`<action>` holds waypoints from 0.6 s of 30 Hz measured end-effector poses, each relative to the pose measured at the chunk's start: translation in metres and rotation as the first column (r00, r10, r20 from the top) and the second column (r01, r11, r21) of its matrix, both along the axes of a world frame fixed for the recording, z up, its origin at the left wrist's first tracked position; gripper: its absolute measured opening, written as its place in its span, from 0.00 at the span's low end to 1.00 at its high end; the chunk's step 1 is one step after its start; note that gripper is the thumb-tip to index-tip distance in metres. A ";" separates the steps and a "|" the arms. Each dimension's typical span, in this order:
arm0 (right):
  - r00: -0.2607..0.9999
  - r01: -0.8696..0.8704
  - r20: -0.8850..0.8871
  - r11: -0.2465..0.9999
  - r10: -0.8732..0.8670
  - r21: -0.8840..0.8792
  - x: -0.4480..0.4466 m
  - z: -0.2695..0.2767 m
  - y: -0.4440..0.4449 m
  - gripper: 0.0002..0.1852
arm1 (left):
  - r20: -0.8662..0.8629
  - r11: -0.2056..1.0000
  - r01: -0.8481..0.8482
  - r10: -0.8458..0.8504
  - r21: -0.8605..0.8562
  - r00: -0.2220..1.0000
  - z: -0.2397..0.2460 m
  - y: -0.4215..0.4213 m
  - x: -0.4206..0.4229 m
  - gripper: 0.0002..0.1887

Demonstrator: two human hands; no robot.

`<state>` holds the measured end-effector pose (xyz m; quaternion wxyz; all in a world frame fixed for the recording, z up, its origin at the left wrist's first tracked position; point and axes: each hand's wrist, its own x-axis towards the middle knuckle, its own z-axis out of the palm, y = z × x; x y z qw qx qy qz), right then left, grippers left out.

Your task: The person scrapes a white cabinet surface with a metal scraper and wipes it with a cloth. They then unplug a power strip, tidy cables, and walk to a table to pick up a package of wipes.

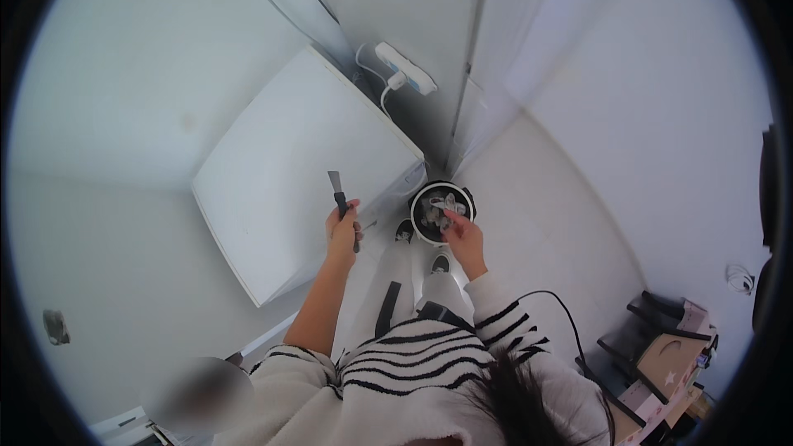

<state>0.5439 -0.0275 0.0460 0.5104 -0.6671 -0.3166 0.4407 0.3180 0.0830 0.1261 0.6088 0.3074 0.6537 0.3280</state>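
Observation:
My left hand (344,226) is closed around the black handle of a scraper (337,189), its flat grey blade pointing up and away from me. A thin metal piece (370,225) juts out to the right of the same fist; what it belongs to is unclear. My right hand (464,240) hangs over the near right side of a round waste bin (414,226) with a pale rim and a dark liner. Its fingertips are bunched close to crumpled, whitish litter (449,202) inside. Whether they hold any of it cannot be made out.
A large white box-shaped cabinet or appliance (291,167) stands at left, beside the bin. Behind it, a white power strip (406,68) with a plugged-in cord lies against the grey wall. My shoes (440,263) are just below the bin. A desktop organiser (672,359) sits at lower right.

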 end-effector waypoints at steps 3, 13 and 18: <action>0.993 -0.119 -0.010 0.990 0.120 0.072 -0.017 -0.001 0.029 0.16 | -0.455 0.957 0.121 0.013 0.264 0.891 -0.035 0.030 -0.022 0.19; 0.943 -0.273 0.269 0.921 0.198 0.277 -0.072 0.056 0.269 0.14 | -0.811 0.824 0.380 0.151 0.419 0.565 -0.047 0.154 -0.055 0.24; 0.890 -0.302 0.446 0.859 0.099 0.413 -0.102 0.049 0.441 0.18 | -0.848 0.798 0.466 0.102 0.381 0.519 -0.067 0.197 -0.064 0.27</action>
